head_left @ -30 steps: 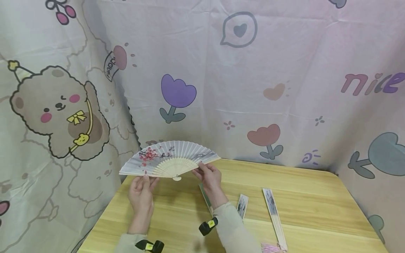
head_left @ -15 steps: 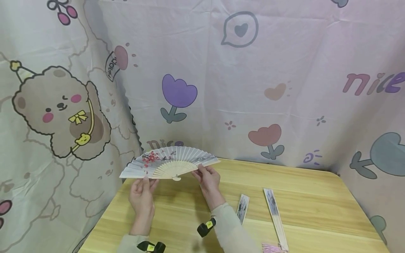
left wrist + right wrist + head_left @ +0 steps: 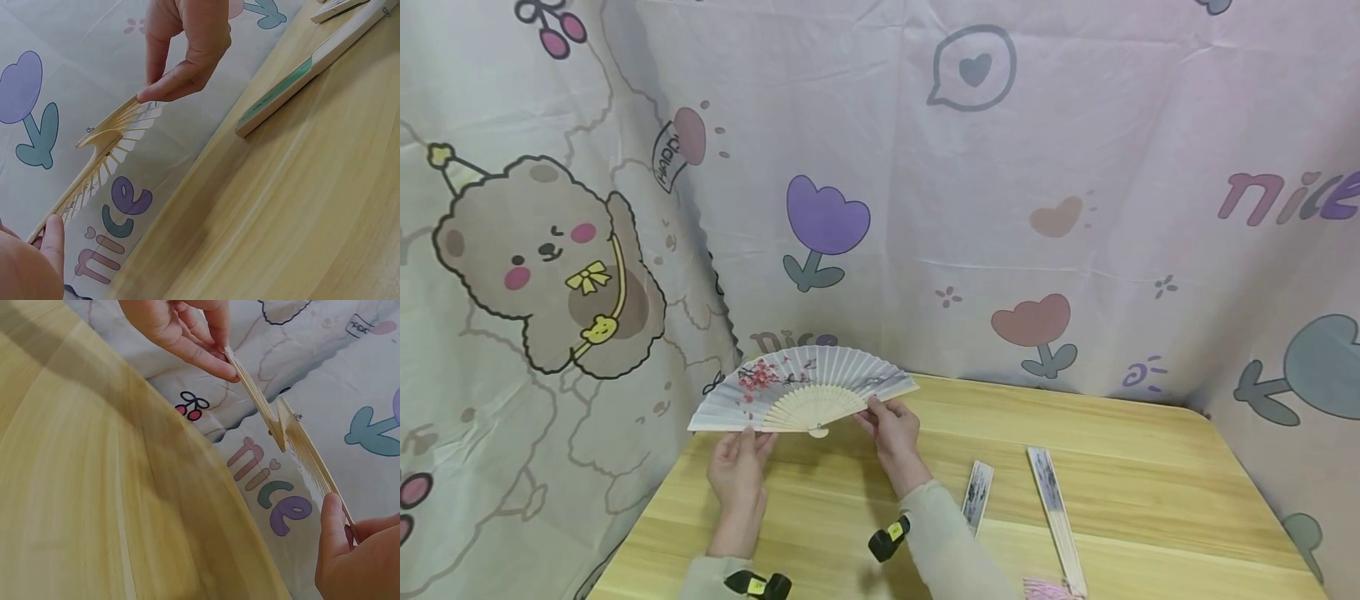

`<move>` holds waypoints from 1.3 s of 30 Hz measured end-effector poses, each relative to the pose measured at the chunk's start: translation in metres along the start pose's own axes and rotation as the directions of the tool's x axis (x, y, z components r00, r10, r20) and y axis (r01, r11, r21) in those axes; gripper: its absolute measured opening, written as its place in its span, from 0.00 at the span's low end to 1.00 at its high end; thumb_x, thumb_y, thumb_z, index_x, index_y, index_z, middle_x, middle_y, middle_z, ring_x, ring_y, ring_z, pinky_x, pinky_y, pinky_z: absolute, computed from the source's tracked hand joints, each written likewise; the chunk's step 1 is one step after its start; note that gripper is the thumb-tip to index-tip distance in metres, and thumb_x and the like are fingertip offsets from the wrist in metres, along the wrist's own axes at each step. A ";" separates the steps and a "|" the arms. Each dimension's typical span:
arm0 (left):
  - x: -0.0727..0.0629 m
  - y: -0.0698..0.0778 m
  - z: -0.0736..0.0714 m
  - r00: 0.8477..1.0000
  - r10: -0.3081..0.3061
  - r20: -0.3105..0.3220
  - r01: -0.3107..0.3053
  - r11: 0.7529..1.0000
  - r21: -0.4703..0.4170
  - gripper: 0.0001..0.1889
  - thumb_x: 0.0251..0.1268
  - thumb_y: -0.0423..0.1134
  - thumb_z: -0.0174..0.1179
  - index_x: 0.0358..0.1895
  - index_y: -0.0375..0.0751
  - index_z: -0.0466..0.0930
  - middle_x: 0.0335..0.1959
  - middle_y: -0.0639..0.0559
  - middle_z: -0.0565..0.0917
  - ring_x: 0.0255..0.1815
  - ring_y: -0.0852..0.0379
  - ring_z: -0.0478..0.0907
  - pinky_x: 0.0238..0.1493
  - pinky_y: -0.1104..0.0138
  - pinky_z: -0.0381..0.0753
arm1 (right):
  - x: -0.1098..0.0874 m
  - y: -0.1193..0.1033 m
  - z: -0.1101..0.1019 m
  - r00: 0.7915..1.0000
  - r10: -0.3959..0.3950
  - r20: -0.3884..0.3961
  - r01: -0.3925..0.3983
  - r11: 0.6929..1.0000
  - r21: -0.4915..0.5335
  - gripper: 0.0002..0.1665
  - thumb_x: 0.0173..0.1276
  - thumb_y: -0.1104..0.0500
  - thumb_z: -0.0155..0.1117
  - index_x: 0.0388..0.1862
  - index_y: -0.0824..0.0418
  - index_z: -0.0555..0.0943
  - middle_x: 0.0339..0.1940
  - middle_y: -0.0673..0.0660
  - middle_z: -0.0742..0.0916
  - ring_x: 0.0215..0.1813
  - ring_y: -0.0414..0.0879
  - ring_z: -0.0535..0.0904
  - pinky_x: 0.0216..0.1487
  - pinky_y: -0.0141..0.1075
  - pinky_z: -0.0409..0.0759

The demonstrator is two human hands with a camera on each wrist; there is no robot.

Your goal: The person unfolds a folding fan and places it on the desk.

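- Cream sleeve first, and from it the left hand: it pinches the left outer rib of the spread fan, thumb on the near side, fingers behind. A light pinch on the wood should do; pressing on the pleated leaf could crease it.
- Between the two grips is that fan, held up off the table, its rivet midway between the hands and its blossom-printed leaf arching away beyond them. In the wrist views the outer ribs seem not to lie quite in one plane; levelling both hands would likely spare the slim ribs a twist.
- The right hand grasps the right outer rib, thumb again on the near side. Even, gentle tension suits this hold; a hard outward pull might strain the rivet.
- Right of that grip, well apart, lie a green folded fan, a short-looking folded fan partly behind the sleeve, and a tasselled folded fan.
- Writing, left to right: beyond the left grip, a curtain banner seems to read "HAPPY"; straight past the fan, small lettering says "nice"; far right of the right grip, larger lettering repeats "nice". No brand is legible.
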State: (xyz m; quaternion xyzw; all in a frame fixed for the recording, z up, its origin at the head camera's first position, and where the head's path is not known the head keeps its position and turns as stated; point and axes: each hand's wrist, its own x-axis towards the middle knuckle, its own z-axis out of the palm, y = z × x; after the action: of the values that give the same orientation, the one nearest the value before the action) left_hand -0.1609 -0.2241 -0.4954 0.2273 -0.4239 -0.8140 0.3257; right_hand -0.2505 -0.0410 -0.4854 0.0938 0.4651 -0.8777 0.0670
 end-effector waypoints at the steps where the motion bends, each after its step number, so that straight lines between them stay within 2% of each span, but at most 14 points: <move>1: 0.001 -0.001 0.000 1.000 -0.009 -0.005 0.009 1.000 0.006 0.04 0.78 0.26 0.56 0.47 0.26 0.77 0.35 0.52 0.86 0.32 0.61 0.89 0.46 0.69 0.93 | 0.000 0.001 0.000 1.000 0.001 -0.002 -0.001 1.000 -0.002 0.13 0.75 0.72 0.62 0.30 0.65 0.73 0.30 0.56 0.84 0.31 0.42 0.86 0.41 0.33 0.94; 6: 0.006 -0.006 -0.004 0.999 -0.040 -0.010 0.041 0.997 0.061 0.06 0.80 0.27 0.54 0.50 0.25 0.74 0.37 0.53 0.84 0.33 0.62 0.89 0.48 0.69 0.93 | 0.004 0.005 0.001 1.000 0.011 -0.011 -0.011 1.000 -0.013 0.11 0.75 0.72 0.62 0.32 0.67 0.73 0.30 0.56 0.84 0.31 0.43 0.86 0.43 0.36 0.95; 9: 0.011 -0.012 -0.007 0.998 -0.052 -0.018 0.054 0.994 0.091 0.02 0.80 0.27 0.54 0.46 0.30 0.73 0.38 0.53 0.83 0.32 0.62 0.88 0.47 0.70 0.93 | 0.008 0.009 0.002 0.999 0.020 -0.025 -0.021 1.000 -0.017 0.10 0.74 0.73 0.62 0.32 0.67 0.73 0.29 0.56 0.83 0.29 0.43 0.85 0.43 0.37 0.95; 14: 0.018 -0.020 -0.012 0.997 -0.070 -0.017 0.071 0.993 0.099 0.04 0.80 0.27 0.54 0.41 0.33 0.72 0.38 0.51 0.81 0.31 0.62 0.89 0.47 0.70 0.93 | 0.014 0.015 0.000 0.999 0.027 -0.039 -0.029 0.999 -0.043 0.09 0.74 0.73 0.62 0.33 0.68 0.73 0.28 0.56 0.83 0.28 0.43 0.85 0.42 0.38 0.95; 21: 0.025 -0.022 -0.017 0.993 -0.116 -0.003 0.115 0.978 0.172 0.05 0.82 0.29 0.52 0.47 0.28 0.69 0.41 0.47 0.78 0.33 0.63 0.88 0.51 0.70 0.92 | 0.021 0.020 -0.005 0.998 0.054 -0.023 -0.056 0.994 -0.092 0.07 0.74 0.74 0.62 0.34 0.70 0.75 0.26 0.57 0.84 0.27 0.43 0.87 0.40 0.37 0.95; 26: 0.029 -0.024 -0.021 0.988 -0.151 -0.006 0.149 0.968 0.202 0.06 0.83 0.29 0.49 0.48 0.27 0.68 0.45 0.43 0.77 0.34 0.64 0.88 0.54 0.70 0.92 | 0.023 0.021 -0.008 0.995 0.099 -0.013 -0.100 0.989 -0.113 0.07 0.73 0.74 0.63 0.33 0.70 0.76 0.24 0.58 0.87 0.26 0.44 0.88 0.43 0.40 0.95; 32: 0.032 -0.027 -0.025 0.986 -0.164 -0.024 0.166 0.968 0.187 0.05 0.83 0.29 0.49 0.48 0.28 0.68 0.47 0.41 0.76 0.34 0.64 0.87 0.55 0.69 0.91 | 0.025 0.024 -0.008 0.989 0.145 -0.033 -0.148 0.977 -0.152 0.02 0.73 0.74 0.63 0.39 0.75 0.79 0.26 0.61 0.88 0.29 0.46 0.89 0.48 0.41 0.95; 39: 0.035 -0.031 -0.027 0.986 -0.164 -0.026 0.166 0.961 0.220 0.07 0.83 0.28 0.48 0.53 0.25 0.68 0.51 0.37 0.75 0.34 0.65 0.87 0.52 0.71 0.92 | 0.028 0.028 -0.011 0.985 0.168 -0.040 -0.172 0.969 -0.176 0.06 0.74 0.73 0.62 0.45 0.79 0.78 0.28 0.60 0.87 0.29 0.45 0.89 0.48 0.41 0.95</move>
State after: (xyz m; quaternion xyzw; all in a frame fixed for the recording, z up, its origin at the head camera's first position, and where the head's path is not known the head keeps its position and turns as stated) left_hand -0.1779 -0.2501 -0.5392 0.2998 -0.4903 -0.7851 0.2312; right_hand -0.2707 -0.0486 -0.5202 0.1376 0.5332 -0.8221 0.1444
